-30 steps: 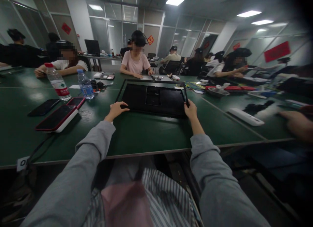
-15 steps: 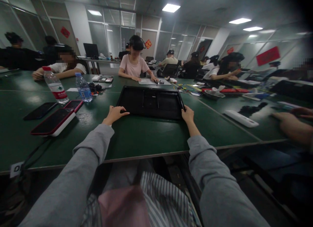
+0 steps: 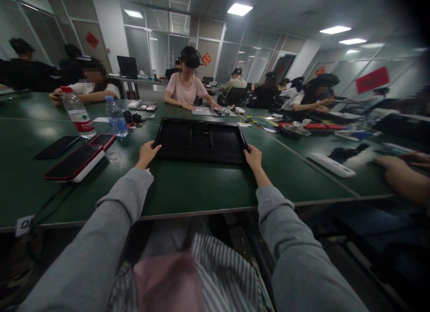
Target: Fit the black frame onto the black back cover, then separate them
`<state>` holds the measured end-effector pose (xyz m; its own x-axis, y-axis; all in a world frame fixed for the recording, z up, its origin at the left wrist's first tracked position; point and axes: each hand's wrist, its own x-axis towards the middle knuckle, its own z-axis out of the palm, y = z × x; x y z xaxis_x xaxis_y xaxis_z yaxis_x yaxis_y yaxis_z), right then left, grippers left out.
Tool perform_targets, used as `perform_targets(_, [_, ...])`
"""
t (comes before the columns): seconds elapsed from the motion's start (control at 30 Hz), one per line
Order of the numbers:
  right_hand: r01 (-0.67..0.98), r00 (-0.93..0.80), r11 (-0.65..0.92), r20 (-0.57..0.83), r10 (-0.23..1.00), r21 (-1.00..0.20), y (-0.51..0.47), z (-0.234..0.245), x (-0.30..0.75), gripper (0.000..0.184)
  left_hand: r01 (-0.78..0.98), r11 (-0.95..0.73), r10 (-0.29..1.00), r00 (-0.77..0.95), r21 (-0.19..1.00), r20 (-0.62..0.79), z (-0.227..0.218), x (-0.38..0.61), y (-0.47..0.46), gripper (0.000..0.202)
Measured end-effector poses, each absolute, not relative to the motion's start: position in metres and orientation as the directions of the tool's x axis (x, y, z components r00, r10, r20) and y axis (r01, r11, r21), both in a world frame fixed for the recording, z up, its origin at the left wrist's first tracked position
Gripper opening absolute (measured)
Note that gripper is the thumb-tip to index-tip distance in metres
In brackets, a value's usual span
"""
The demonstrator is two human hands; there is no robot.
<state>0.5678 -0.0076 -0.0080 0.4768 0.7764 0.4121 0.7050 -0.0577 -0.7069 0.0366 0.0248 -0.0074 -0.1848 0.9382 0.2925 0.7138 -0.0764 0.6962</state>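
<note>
A wide black tray-like panel [image 3: 171, 142] with a raised rim and ridges in its middle lies in front of me on the green table [image 3: 198, 189]. My left hand [image 3: 147, 154] is closed on its left edge near the front corner. At the opposite end, my right hand [image 3: 254, 156] grips the right edge, thumb on top of the rim. The fingers under both edges are partly hidden. Whether the panel rests fully on the tabletop or is slightly raised I cannot tell.
To the left are a red-capped bottle [image 3: 79, 117], a blue-capped bottle [image 3: 116, 119] and phones [image 3: 75, 162]. A white oblong device [image 3: 331, 165] lies right, near another person's hand [image 3: 405, 175]. Cables [image 3: 262, 122] lie beyond the panel; a person [image 3: 188, 88] works opposite.
The panel has shifted left and turned slightly. My left hand has moved left and wrapped around its edge, where before its fingers lay along the front corner. My right hand still holds the right edge.
</note>
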Motion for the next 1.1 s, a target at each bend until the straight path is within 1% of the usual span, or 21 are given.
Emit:
perform_targets(0.07, [0.709,0.473,-0.061,0.410,0.780,-0.702,-0.007,-0.009,0.569,0.050,0.700,-0.068,0.944,-0.186,0.711,0.273,-0.011,0.035,0.028,0.042])
perform_targets(0.17, [0.701,0.467,-0.054,0.401,0.788,-0.711,-0.004,-0.009,0.572,0.049,0.657,-0.066,0.945,-0.201,0.751,0.259,-0.013,0.031,0.033,0.043])
perform_targets(0.3, [0.646,0.508,-0.058,0.372,0.777,-0.761,0.002,-0.010,0.577,0.047,0.517,-0.038,0.937,-0.280,0.855,0.211,-0.010,0.031,0.034,0.043])
perform_targets(0.4, [0.617,0.523,-0.055,0.357,0.774,-0.785,0.007,-0.013,0.581,0.046,0.458,-0.026,0.932,-0.310,0.889,0.187,-0.006,0.033,0.031,0.041])
perform_targets(0.53, [0.604,0.505,-0.057,0.326,0.799,-0.795,0.011,-0.018,0.583,0.050,0.519,-0.015,0.933,-0.300,0.855,0.198,-0.005,0.031,0.030,0.045])
perform_targets(0.67, [0.597,0.480,-0.041,0.316,0.818,-0.801,0.008,-0.012,0.580,0.048,0.633,-0.007,0.940,-0.261,0.774,0.222,-0.006,0.026,0.031,0.042])
perform_targets(0.73, [0.568,0.455,0.044,0.358,0.815,-0.822,0.004,-0.002,0.581,0.048,0.686,0.008,0.943,-0.246,0.727,0.222,-0.006,0.025,0.032,0.041])
perform_targets(0.8, [0.472,0.474,0.161,0.404,0.783,-0.867,-0.001,0.009,0.585,0.059,0.713,0.024,0.945,-0.244,0.701,0.216,-0.006,0.026,0.030,0.041])
perform_targets(0.87, [0.346,0.545,0.224,0.390,0.742,-0.911,-0.004,0.017,0.592,0.072,0.721,0.037,0.948,-0.245,0.692,0.205,-0.005,0.027,0.029,0.042])
perform_targets(0.93, [0.252,0.622,0.168,0.293,0.726,-0.953,-0.005,0.018,0.598,0.078,0.724,0.048,0.949,-0.249,0.689,0.195,-0.005,0.028,0.027,0.042])
perform_targets(1.0, [0.208,0.664,0.044,0.174,0.727,-0.977,-0.003,0.013,0.600,0.077,0.724,0.054,0.947,-0.255,0.688,0.194,-0.004,0.028,0.025,0.041])
perform_targets(1.03, [0.212,0.659,-0.008,0.137,0.739,-0.977,-0.002,0.009,0.599,0.076,0.723,0.055,0.946,-0.259,0.689,0.196,-0.004,0.028,0.025,0.040])
perform_targets(1.1, [0.306,0.564,-0.015,0.169,0.808,-0.952,0.000,0.002,0.593,0.073,0.721,0.049,0.944,-0.259,0.691,0.202,-0.004,0.029,0.025,0.040])
